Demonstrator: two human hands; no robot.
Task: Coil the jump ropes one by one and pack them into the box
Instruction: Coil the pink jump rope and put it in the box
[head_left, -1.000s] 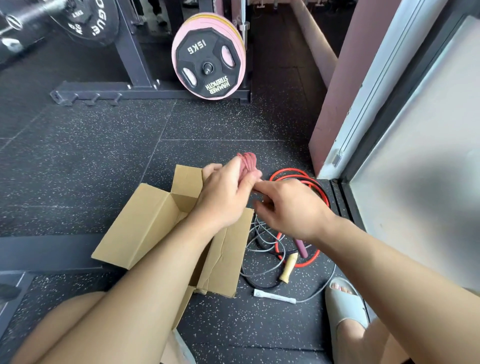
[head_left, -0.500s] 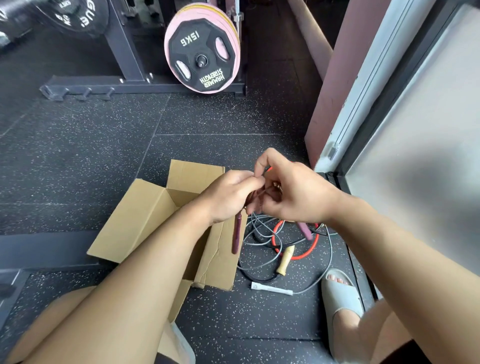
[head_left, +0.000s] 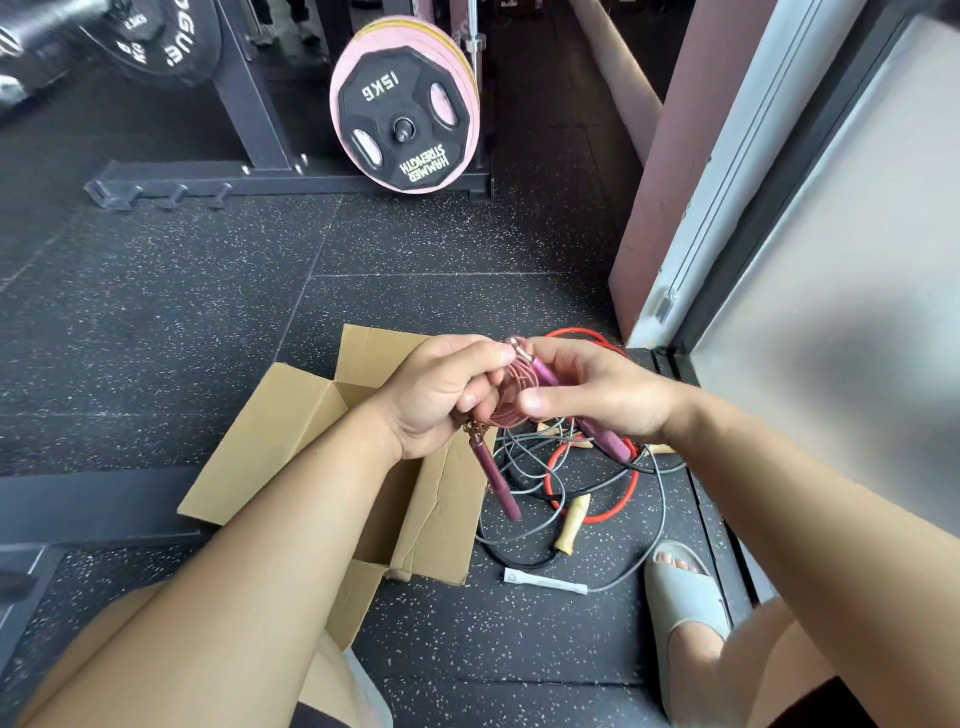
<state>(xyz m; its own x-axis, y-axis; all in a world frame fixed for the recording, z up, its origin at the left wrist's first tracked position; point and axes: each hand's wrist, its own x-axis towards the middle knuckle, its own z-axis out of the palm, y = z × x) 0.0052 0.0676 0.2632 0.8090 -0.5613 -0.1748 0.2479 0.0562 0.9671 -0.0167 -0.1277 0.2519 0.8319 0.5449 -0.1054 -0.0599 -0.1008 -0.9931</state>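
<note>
I note soft daylight from the frosted window (head_left: 857, 322) on the right, sharp centre, bent edges, blurred top-left corner.

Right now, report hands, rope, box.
Left hand grips pink rope coil, right hand holds its handle. Second handle dangles free. Box open, not packed yet. Other ropes tangled on floor beside box.

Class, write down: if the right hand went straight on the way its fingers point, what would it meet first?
The right hand would meet the coiled pink rope first, its thumb apparently touching it, then the left hand gripping it; depth is unclear.
</note>
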